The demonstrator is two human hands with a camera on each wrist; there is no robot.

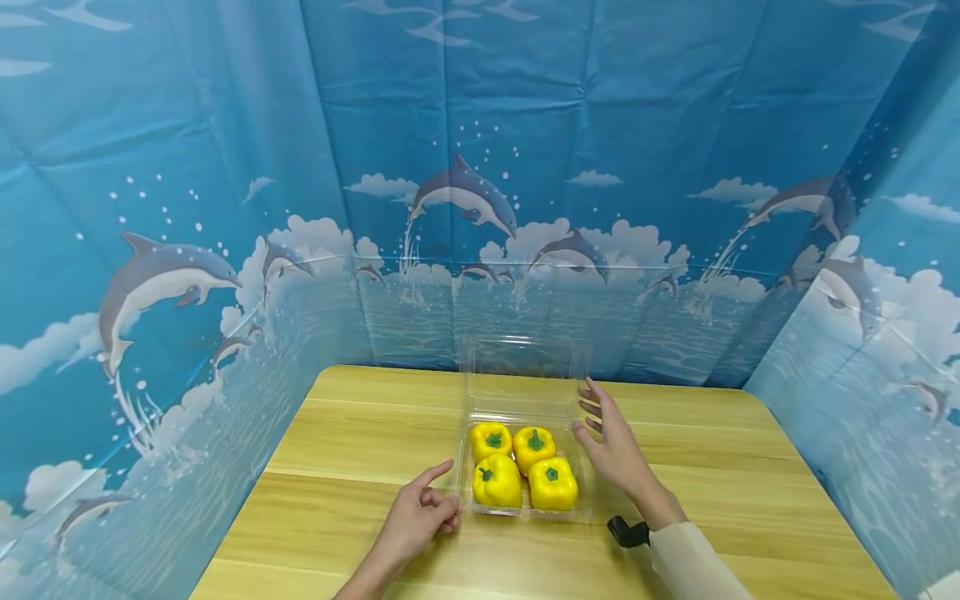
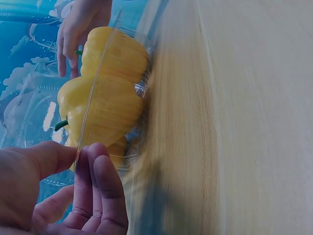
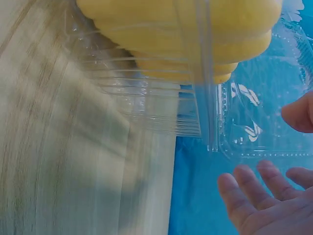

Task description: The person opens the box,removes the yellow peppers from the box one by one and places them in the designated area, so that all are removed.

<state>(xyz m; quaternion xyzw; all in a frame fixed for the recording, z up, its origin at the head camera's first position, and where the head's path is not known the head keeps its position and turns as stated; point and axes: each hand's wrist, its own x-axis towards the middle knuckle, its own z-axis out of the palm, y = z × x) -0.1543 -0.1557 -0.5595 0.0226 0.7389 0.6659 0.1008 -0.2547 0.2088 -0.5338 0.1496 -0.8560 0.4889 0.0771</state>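
Note:
Several yellow bell peppers [image 1: 497, 481] with green stems sit in a clear plastic clamshell container [image 1: 459, 475]. Its hinged lid [image 1: 527, 367] stands raised at the far side. My left hand [image 1: 412, 518] is at the near left corner, and in the left wrist view its fingertips [image 2: 93, 152] pinch the container's rim. Beside the lid's right edge is my right hand [image 1: 617, 446], fingers spread and holding nothing. The right wrist view shows that hand's fingers [image 3: 244, 188] near the lid [image 3: 249, 112], thumb apart from them; whether any fingertip touches the plastic I cannot tell.
The container stands on a wooden table [image 1: 360, 433] with rounded far corners. Blue dolphin-print curtains [image 1: 525, 100] hang behind the table and along both sides. A black device [image 1: 628, 532] is at the right wrist, next to a pale sleeve [image 1: 693, 562].

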